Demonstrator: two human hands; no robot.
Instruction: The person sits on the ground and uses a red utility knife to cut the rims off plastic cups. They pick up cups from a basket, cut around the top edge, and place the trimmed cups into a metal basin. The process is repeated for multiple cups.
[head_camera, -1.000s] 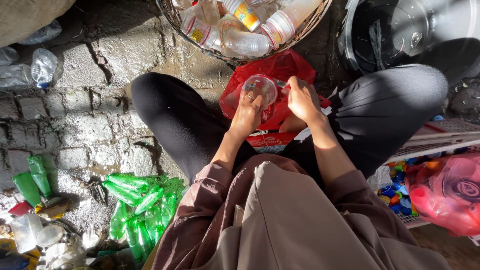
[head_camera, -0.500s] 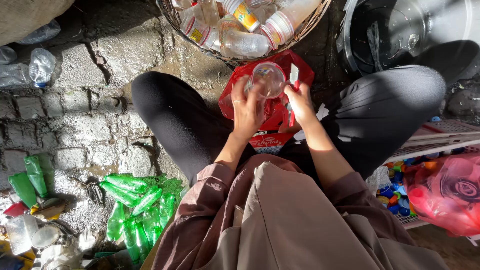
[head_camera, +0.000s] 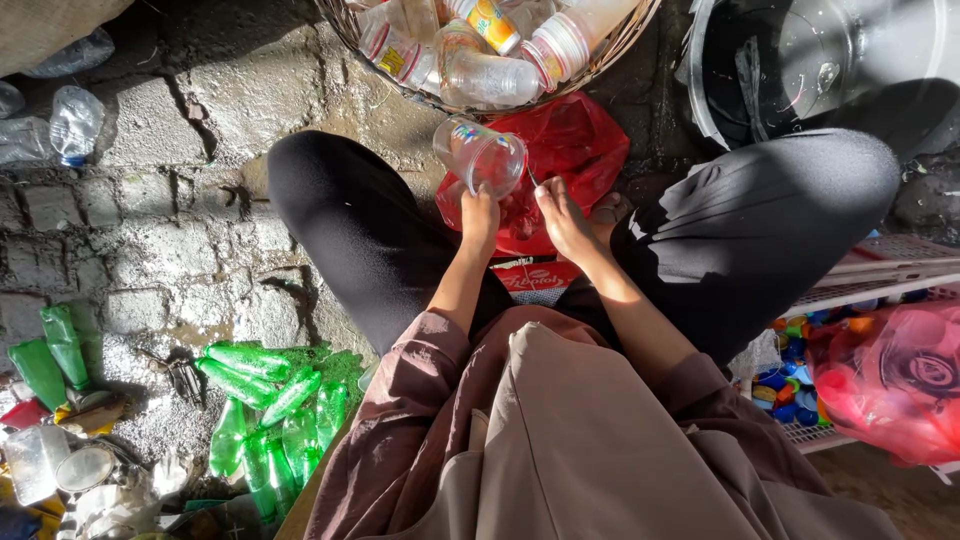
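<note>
sitting between the knees, the left hand (head_camera: 478, 215) grips a clear plastic cup (head_camera: 480, 155) from below, tilted above a red bag (head_camera: 565, 150). the right hand (head_camera: 562, 215) is pinched shut just beside it, though i cannot tell on what. a basket (head_camera: 600, 62) of bottles crowds close ahead, with green bottles (head_camera: 270, 400) left and bottle caps (head_camera: 790, 385) right.

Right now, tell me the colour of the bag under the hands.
Red bag, translucent plastic; the head view shows it.

Crushed green bottles (head_camera: 275, 400) lie on cobbles; bottle caps (head_camera: 790, 390) fill a white tray (head_camera: 880, 275).
</note>
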